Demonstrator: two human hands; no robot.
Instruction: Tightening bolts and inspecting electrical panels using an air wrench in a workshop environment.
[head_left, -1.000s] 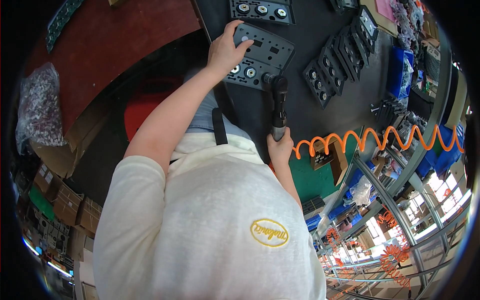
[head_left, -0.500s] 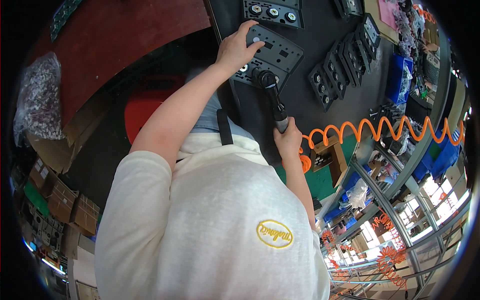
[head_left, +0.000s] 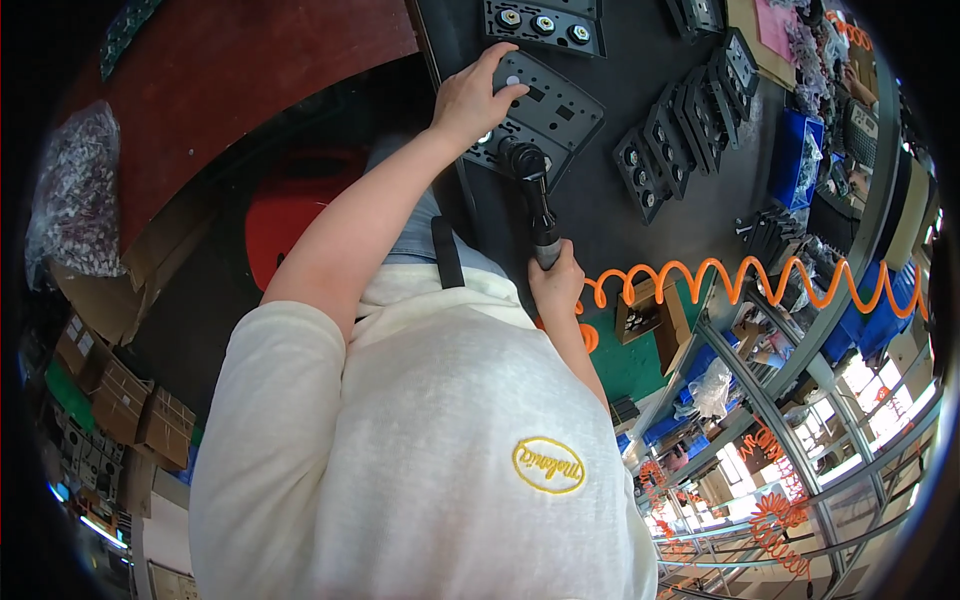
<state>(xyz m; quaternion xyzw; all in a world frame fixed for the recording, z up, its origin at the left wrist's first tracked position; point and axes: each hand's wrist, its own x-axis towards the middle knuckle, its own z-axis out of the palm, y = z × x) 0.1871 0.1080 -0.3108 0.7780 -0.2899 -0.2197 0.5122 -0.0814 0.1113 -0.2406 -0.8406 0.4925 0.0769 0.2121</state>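
1. The left hand [head_left: 470,98] covers the near corner of the dark grey plastic panel [head_left: 545,110], so what lies beneath its palm cannot be seen.
2. The black pneumatic screwdriver [head_left: 536,205] hides its own tip; contact with the panel is unclear.
3. The right hand [head_left: 555,285] wraps the tool's lower grip.
4. The orange coiled air hose [head_left: 740,280] runs off toward the dark rim at the right.
5. The small parts in the blue plastic bin [head_left: 800,160] are too small to tell.

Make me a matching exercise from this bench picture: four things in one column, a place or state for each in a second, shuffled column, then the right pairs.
Things:
1. left hand
2. right hand
3. orange coiled hose
4. clear bag of small parts

Places or states:
A. stretches off to the right from the tool's grip
B. lies at the far left, on the red surface
C. presses down on the dark panel
D. grips the handle of the power screwdriver

Pairs: 1-C, 2-D, 3-A, 4-B
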